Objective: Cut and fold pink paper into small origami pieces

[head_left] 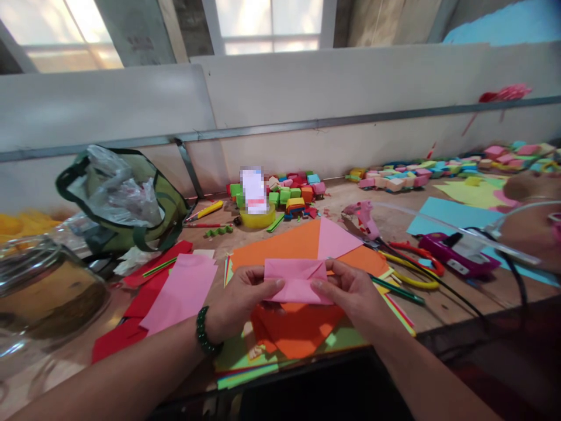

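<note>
A partly folded pink paper (297, 279) is held just above a stack of orange sheets (289, 248) near the table's front edge. My left hand (239, 301) pinches its left end, thumb on top. A dark green bead bracelet (204, 332) circles that wrist. My right hand (353, 292) grips the paper's right end, thumb pressed on the folded flap. Both hands are closed on the paper. Green and yellow sheets (245, 356) lie under the orange ones.
Pink and red sheets (182, 292) lie to the left, beside a green bag (127, 199) and a glass jar (41, 292). Small folded paper cubes (291, 190) are piled at the back. Scissors (409, 263), a pink glue gun (364, 215) and a purple tool (456, 254) lie to the right. Another person's arm (532, 213) reaches in at the right edge.
</note>
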Demonstrator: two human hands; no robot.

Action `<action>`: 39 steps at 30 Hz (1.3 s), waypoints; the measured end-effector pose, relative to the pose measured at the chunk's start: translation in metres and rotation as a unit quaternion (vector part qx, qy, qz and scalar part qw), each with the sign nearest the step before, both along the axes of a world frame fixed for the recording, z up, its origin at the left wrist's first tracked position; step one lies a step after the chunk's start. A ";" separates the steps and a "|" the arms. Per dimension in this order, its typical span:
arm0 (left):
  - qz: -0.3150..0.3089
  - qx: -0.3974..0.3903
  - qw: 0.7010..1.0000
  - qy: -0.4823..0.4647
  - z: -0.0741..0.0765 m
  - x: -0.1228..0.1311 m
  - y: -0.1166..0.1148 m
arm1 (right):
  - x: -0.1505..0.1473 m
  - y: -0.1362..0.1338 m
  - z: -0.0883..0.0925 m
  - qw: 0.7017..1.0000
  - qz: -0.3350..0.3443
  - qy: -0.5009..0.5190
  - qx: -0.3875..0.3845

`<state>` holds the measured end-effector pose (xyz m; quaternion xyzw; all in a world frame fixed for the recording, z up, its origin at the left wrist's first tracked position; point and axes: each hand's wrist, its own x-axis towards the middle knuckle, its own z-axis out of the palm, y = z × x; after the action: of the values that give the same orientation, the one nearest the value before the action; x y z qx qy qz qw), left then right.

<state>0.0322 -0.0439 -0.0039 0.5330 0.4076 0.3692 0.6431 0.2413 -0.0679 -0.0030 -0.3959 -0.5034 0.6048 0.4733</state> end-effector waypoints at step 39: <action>-0.056 -0.124 0.986 -0.093 0.014 -0.003 -0.003 | 0.002 0.002 -0.003 0.994 -0.105 -0.002 0.030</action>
<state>0.0294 -0.0467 0.0097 0.4345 0.3584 0.3270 0.7588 0.2438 -0.0659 -0.0062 -0.4336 -0.4782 0.5353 0.5447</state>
